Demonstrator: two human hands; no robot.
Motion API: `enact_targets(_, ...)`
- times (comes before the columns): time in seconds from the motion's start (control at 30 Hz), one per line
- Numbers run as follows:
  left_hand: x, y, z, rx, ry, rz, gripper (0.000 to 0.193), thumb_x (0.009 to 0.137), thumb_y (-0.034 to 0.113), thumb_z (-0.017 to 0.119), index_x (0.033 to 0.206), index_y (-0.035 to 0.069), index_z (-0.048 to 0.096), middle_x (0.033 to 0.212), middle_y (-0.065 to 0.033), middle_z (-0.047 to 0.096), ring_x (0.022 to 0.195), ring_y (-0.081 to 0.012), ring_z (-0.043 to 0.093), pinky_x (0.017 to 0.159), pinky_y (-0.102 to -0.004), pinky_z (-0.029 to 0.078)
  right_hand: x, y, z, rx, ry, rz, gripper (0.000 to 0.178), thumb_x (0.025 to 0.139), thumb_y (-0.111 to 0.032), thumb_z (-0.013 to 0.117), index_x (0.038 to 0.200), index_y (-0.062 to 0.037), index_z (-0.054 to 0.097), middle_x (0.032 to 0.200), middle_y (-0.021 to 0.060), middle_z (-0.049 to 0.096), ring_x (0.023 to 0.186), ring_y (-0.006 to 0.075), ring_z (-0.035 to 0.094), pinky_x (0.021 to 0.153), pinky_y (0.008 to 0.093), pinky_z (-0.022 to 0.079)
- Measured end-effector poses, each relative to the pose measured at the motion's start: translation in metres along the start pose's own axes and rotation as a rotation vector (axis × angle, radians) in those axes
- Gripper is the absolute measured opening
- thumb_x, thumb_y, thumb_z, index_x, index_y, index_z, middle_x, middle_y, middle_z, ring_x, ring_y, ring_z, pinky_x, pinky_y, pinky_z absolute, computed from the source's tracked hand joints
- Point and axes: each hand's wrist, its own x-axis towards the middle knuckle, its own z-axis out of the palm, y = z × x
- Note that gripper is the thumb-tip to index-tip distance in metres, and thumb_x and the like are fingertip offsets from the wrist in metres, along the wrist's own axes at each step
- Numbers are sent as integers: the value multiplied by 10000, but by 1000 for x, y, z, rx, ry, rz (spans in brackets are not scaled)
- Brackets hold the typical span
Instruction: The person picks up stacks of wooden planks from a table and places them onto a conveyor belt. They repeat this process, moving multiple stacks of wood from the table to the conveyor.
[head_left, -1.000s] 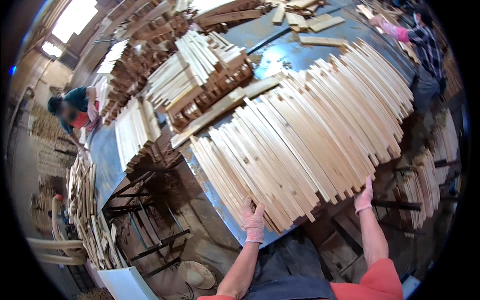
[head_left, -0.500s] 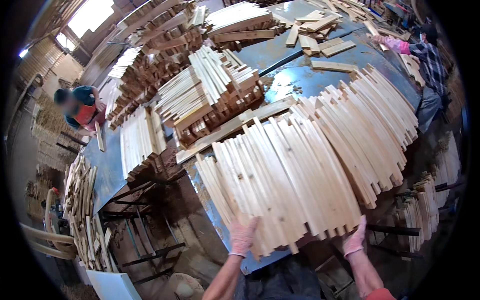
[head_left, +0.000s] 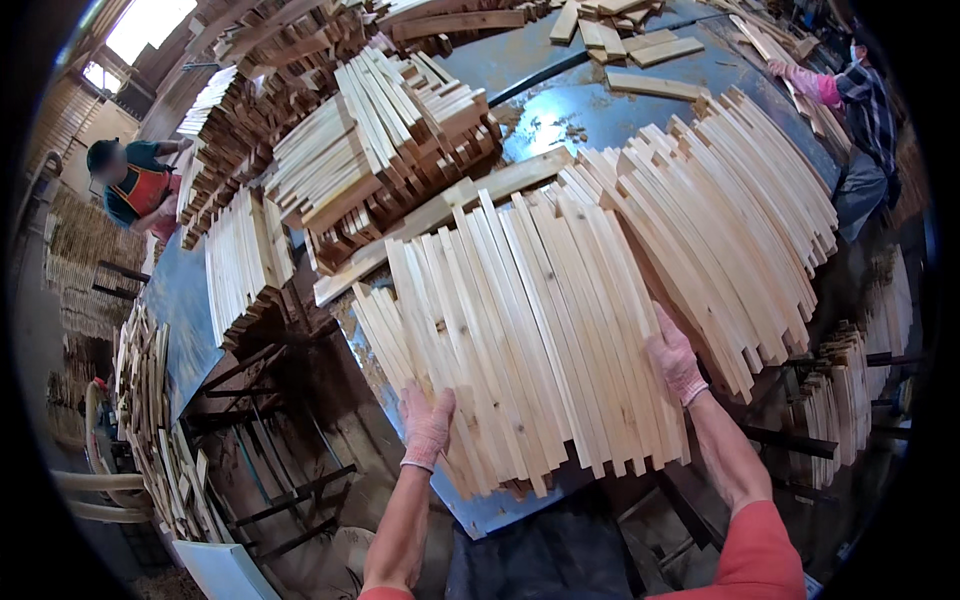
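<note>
A wide row of pale wooden slats (head_left: 530, 330) lies side by side on the blue metal table in front of me, their near ends uneven. My left hand (head_left: 426, 430), in a pinkish work glove, rests against the row's left side near the front, thumb and fingers apart. My right hand (head_left: 675, 358), gloved alike, lies along the right edge with its fingers stretched out. They reach partly into the gap beside a second row of slats (head_left: 725, 240). Some fingertips of both hands are hidden by the wood.
Behind the row is a board (head_left: 440, 208), then a stacked pile of slats (head_left: 375, 140). Another stack (head_left: 240, 265) stands left on a separate blue table (head_left: 180, 310). One person (head_left: 140, 195) is at far left, another (head_left: 860, 125) at far right. Dark metal bars (head_left: 790, 440) stick out low right.
My right hand has moved from the row's near right corner farther up its right edge. My left hand has shifted slightly up its left side. The near slat ends look more even.
</note>
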Motion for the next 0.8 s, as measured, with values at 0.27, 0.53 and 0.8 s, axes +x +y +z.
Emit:
enact_targets(0.27, -6, 63, -21, -906, -180, -204, 697, 940, 204, 756, 1555, 53, 466, 1342, -66, 658, 1146, -185, 675, 1014, -325, 545, 4, 36, -1, 692, 7, 188, 841, 947, -173, 686, 1664, 37, 300, 1648, 179, 447, 1514, 262, 433, 1236, 373, 364)
enact_targets(0.53, 4, 33, -28, -1083, -400, -327, 359, 975, 220, 692, 1194, -63, 729, 1103, -132, 771, 1020, -236, 755, 925, -394, 626, -7, -20, -6, 598, -250, 469, 618, 860, -225, 733, 1416, 12, 604, 1132, 59, 718, 956, 190, 696, 839, 354, 590)
enact_targets(0.8, -90, 8, -84, -1192, -365, -236, 645, 894, 161, 786, 1442, -52, 524, 1223, -134, 714, 1061, -228, 724, 958, -387, 600, -97, -71, 10, 511, -334, 396, 685, 826, -295, 786, 1408, 19, 610, 1077, 39, 710, 890, 154, 678, 772, 310, 566)
